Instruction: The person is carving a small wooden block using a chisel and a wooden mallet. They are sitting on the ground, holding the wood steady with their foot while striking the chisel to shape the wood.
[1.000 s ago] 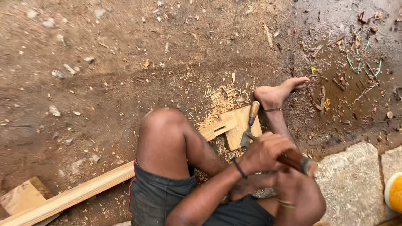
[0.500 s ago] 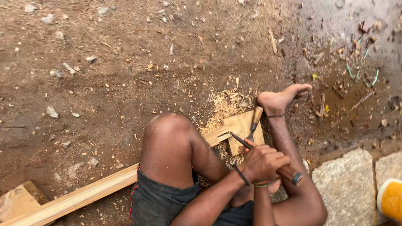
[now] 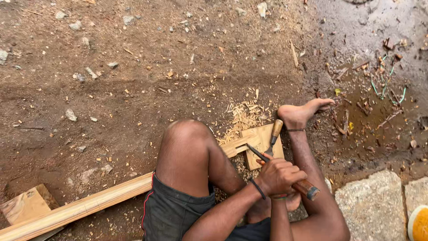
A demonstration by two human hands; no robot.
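I sit on the dirt with my knee raised. My left hand (image 3: 280,175), with a dark band at its wrist, is closed around the brown handle of a chisel (image 3: 307,188). The thin blade slants up-left onto a pale wooden block (image 3: 261,136) at the end of a long plank (image 3: 89,206). My right hand (image 3: 292,201) is tucked under the left and mostly hidden; only its braceleted wrist shows. A second chisel (image 3: 273,136) with a light handle lies on the block beside my bare foot (image 3: 303,111).
Wood shavings (image 3: 243,117) are heaped just beyond the block. Small stones and twigs dot the brown dirt. Grey stone slabs (image 3: 374,205) lie at lower right, with a yellow object (image 3: 419,223) at the frame edge. A wood offcut (image 3: 24,205) sits at lower left.
My right hand, seen with fingers loose below the left a second ago, has drawn up under it. Both hands and the chisel have shifted slightly lower and closer to me.
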